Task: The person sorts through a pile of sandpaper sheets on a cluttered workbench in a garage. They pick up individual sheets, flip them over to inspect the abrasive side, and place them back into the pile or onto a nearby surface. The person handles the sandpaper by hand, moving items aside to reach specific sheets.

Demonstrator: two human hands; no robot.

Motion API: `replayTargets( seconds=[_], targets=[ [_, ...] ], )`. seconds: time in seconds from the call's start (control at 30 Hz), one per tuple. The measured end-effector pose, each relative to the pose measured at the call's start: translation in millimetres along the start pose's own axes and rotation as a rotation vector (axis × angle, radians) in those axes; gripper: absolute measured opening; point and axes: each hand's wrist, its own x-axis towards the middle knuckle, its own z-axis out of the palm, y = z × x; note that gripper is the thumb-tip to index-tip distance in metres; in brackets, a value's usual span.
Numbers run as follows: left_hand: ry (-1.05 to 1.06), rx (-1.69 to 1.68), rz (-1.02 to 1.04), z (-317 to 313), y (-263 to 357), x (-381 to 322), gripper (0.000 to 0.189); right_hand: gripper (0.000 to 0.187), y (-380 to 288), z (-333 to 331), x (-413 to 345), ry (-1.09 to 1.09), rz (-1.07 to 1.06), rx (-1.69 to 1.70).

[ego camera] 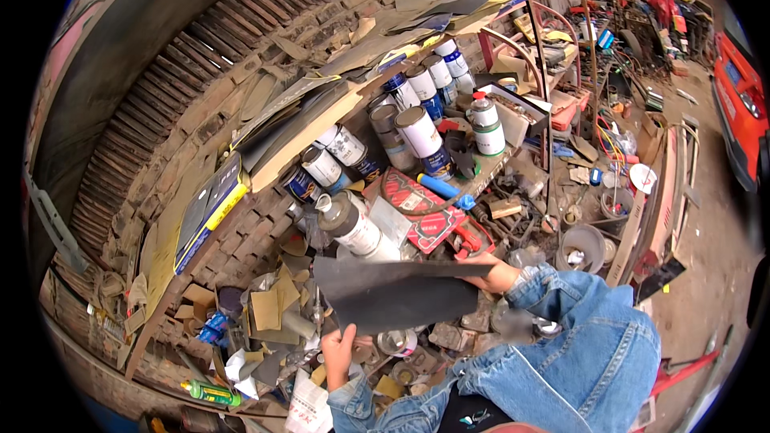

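Note:
A black sheet that looks like sandpaper (pixel 409 300) is stretched between my two hands, its top edge curled over. My left hand (pixel 338 353) pinches the lower left corner, thumb on top. At the upper right end, my right hand (pixel 494 273) grips the sheet, with its fingers partly hidden behind the paper. Just beyond the sheet, a plastic bottle with a spout (pixel 349 222) stands on the lower shelf. Next to it lies a red flat case (pixel 415 207) bearing writing. More dark sandpaper sheets (pixel 301 126) lie on the upper shelf.
Paint cans (pixel 419 132) crowd the lower shelf, near a blue roll (pixel 445 191) and a red-capped bottle (pixel 484 111). Scrap paper (pixel 267 310), a green bottle (pixel 213 394) and an open tin (pixel 397 341) lie below. A grey bucket (pixel 581 248) stands right; a red vehicle (pixel 743 102) is beyond.

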Motion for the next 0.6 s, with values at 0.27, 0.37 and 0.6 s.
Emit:
replayTargets(
  seconds=[0.27, 0.37, 0.6],
  targets=[
    [0.068, 0.219, 0.35, 67, 170, 59, 0.026, 0.025, -33, -92, 1, 0.674, -0.108, -0.682],
    [0.034, 0.366, 0.7, 98, 265, 96, 0.029, 0.03, -39, -154, 5, 1.025, -0.034, -0.437],
    [-0.172, 1.493, 1.202, 155, 391, 250, 0.041, 0.037, -71, -222, 46, 1.081, -0.083, 0.42]
  ],
)
